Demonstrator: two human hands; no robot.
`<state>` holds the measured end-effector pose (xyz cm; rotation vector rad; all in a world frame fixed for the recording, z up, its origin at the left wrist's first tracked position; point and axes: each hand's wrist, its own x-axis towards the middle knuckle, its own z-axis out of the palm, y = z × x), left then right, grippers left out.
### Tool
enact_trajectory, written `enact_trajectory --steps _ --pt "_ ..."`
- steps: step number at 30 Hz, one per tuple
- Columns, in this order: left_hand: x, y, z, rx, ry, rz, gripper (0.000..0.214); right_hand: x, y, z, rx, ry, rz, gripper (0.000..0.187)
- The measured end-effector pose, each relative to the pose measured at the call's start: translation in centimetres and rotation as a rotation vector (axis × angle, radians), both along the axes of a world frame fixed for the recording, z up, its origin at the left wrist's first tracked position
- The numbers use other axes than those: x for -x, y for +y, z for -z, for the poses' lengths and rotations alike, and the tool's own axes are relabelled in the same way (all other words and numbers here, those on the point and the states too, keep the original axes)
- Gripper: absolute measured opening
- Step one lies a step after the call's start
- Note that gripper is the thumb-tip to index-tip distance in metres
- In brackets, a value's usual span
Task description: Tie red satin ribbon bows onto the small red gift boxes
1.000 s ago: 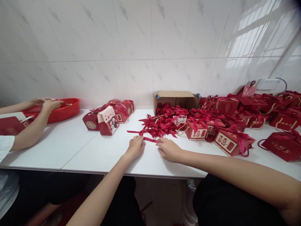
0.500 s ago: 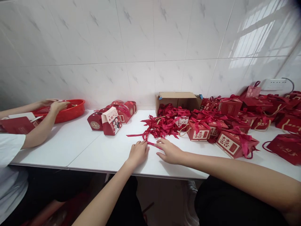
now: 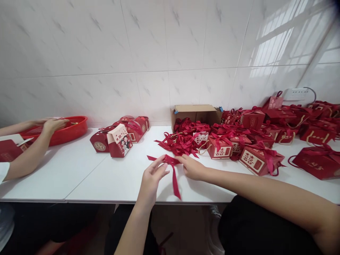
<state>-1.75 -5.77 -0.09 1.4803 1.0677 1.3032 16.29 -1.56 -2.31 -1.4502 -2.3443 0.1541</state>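
Note:
A dark red ribbon (image 3: 175, 182) stretches between my two hands just above the front of the white table, one tail hanging down and another pointing left. My left hand (image 3: 152, 177) pinches it between thumb and fingers. On its right side, my right hand (image 3: 192, 167) has its fingers closed on the same ribbon; the fingertips are partly hidden. Right behind my hands lies a tangled heap of red ribbons (image 3: 176, 141), spilling from an open cardboard box (image 3: 196, 108).
Several red gift boxes with bows, such as one box (image 3: 219, 150), crowd the table's right side. More red boxes (image 3: 119, 145) stand left of centre. At far left, a co-worker's hands (image 3: 54, 124) are over a red plastic basin (image 3: 77, 129). A tiled wall (image 3: 148, 99) rises behind.
Both hands have lifted a ribbon from the heap's front edge and pulled it closer; my left hand has turned upward. The view has shifted slightly to the right.

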Motion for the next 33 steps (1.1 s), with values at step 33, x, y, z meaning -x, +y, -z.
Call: enact_trajectory --steps 33 --pt "1.7 5.3 5.2 0.231 -0.413 -0.586 0.067 -8.1 17.5 -5.1 -0.04 -0.408 0.584 0.029"
